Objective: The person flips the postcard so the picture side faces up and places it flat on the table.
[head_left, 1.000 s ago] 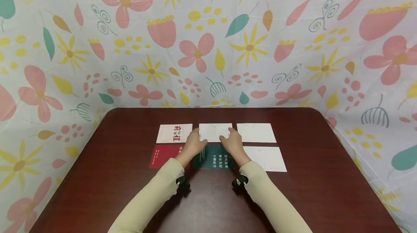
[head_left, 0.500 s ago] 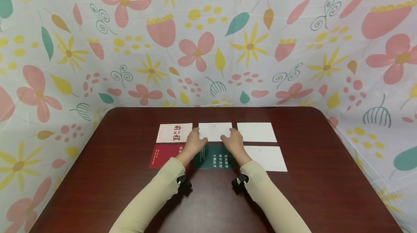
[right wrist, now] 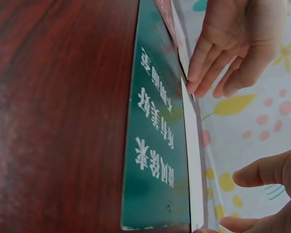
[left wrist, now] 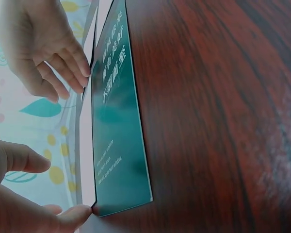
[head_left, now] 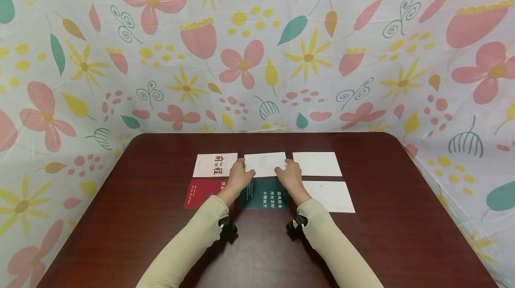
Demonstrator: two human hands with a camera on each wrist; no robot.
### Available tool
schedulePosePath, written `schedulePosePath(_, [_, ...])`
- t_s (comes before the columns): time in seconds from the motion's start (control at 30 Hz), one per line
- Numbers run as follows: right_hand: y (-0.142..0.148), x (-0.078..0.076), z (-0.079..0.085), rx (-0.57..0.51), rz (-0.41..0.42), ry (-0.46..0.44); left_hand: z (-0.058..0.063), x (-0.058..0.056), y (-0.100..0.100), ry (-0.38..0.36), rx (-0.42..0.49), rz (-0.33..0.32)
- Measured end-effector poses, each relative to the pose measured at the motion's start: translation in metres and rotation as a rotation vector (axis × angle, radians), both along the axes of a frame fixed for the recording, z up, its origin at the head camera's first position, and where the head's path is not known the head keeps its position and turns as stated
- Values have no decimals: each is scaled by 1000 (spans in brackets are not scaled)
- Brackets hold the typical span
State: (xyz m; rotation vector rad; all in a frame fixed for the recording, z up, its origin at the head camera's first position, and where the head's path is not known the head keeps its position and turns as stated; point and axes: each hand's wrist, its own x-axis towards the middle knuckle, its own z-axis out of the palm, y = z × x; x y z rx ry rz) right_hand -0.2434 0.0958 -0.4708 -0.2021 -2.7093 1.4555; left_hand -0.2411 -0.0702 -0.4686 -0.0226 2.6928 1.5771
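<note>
A white card (head_left: 264, 165) lies slightly turned in the middle of the far row, between my two hands. My left hand (head_left: 239, 175) has its fingertips at the card's left edge; in the left wrist view its thumb (left wrist: 29, 160) stands raised, off the card. At the right edge are the fingers of my right hand (head_left: 290, 177), its thumb (right wrist: 259, 172) likewise apart from the card in the right wrist view. Neither hand wraps round or pinches anything. Under my wrists, nearer me, is a dark green card (head_left: 261, 196) with white characters.
A white card with red characters (head_left: 207, 165) lies far left, a red card (head_left: 201, 193) below it. Two more white cards, one far right (head_left: 317, 164) and one near right (head_left: 331, 196), complete the rows on the brown table (head_left: 402, 234). A flowered cloth (head_left: 257, 55) hangs behind.
The middle white card has turned a little and shifted slightly left and toward me. My right hand has edged slightly right; my left hand has hardly moved.
</note>
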Motion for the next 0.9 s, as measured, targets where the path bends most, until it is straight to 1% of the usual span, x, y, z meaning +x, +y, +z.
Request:
schedulePosePath(0.1, [2, -1, -1, -22, -11, -10, -1, -1, 0, -11, 19, 14])
schedulePosePath(0.33, [4, 0, -1, -78, -13, -31, -3, -1, -2, -62, 109, 49])
schedulePosePath(0.47, [5, 1, 2, -93, -14, -33, -2, -1, -2, -46, 137, 69])
schedulePosePath(0.63, [4, 1, 8, -110, -13, -47, 2, -2, -2, -19, 168, 119])
schedulePosePath(0.77, [5, 0, 12, -128, -12, -66, 5, -3, -4, -25, 203, 152])
schedulePosePath(0.9, [6, -2, 17, -161, -9, -78, 8, -5, -6, -32, 221, 156])
